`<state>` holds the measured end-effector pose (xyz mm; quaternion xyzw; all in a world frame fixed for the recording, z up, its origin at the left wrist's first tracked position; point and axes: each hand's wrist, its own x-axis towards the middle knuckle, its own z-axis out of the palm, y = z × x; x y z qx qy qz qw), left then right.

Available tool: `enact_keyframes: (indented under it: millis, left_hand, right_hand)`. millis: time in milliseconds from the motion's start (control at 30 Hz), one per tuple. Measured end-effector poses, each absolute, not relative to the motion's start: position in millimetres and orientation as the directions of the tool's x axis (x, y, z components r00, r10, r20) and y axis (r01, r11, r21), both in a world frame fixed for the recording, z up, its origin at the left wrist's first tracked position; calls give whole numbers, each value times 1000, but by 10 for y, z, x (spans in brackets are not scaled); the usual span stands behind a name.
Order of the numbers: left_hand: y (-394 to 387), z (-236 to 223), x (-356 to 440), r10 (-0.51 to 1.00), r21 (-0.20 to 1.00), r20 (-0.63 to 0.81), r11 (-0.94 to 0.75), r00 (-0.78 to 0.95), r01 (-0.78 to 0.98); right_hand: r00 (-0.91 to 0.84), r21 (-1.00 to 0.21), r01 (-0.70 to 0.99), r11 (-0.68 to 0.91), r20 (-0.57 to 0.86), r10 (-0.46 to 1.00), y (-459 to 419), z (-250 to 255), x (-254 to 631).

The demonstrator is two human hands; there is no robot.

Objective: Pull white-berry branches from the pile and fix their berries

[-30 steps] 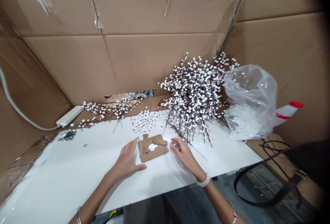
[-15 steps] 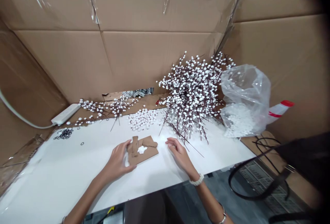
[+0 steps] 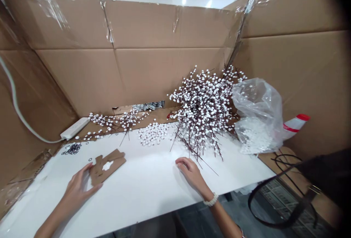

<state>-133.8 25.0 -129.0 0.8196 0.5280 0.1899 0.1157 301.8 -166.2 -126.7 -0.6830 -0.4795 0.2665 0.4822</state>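
White tabletop (image 3: 142, 197), cardboard (image 3: 114, 161) slanting lengthwise away rightward.

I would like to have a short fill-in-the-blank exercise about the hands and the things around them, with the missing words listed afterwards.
The hand at the cardboard piece is the ____ one.
The small rings near the power strip are coloured ____.
The tube beside the clear bag has a cap coloured ____.
The pale wristband is on the ____ arm.

Missing words: left; black; red; right.
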Motion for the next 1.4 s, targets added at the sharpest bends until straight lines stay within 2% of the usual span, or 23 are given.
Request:
enact_keyframes:
  millis: [133, 233, 300, 433, 533, 667, 767, 933, 1167, 1400]
  left_hand:
    - [385, -1250, -1401, 933, 358, 181, -358, 312, 863]
    - [365, -1212, -1281, 913, 304, 271, -381, 304, 873]
    - [300, -1154, -1093, 864, 268, 372, -450, 340, 852]
    - [207, -1005, -525, 730, 213, 434, -652, 528, 727]
    - [272, -953, -76, 624, 151, 457, -757, 634, 636]
    - [430, -990, 396, 542, 127, 536, -810, 648, 572]
    - [460, -1038, 631, 539, 143, 542, -815, 644, 562]
    - [387, -1001, 780, 558, 174, 506, -813, 658, 556]
    - [762, -696, 590, 779, 119, 355, -587, 518, 801]
    - [1308, -558, 601, 878, 5, 239, -428, 415, 904]
  right_hand:
    - [391, -962, 266, -66, 45, 919, -1551, -1199, 3087]
    - [446, -985, 170, -36, 44, 894, -1415, -1069, 3226]
    - [475, -987, 160, -9, 69, 877, -1323, -911, 3336]
    - [488, -991, 135, 19, 83, 869, -1206, -442, 3483]
    - [362, -994, 111, 10, 50, 931, -1224, -92, 3486]
    - [180, -968, 240, -71, -28, 983, -1342, 105, 3430]
    - [153, -946, 307, -100, -54, 987, -1353, 5, 3386]
    - [156, -951, 285, -116, -74, 985, -1029, -402, 3218]
    - [271, -918, 396, 14, 131, 954, -361, -871, 2773]
    - [263, -871, 489, 57, 209, 942, -320, -1008, 2597]
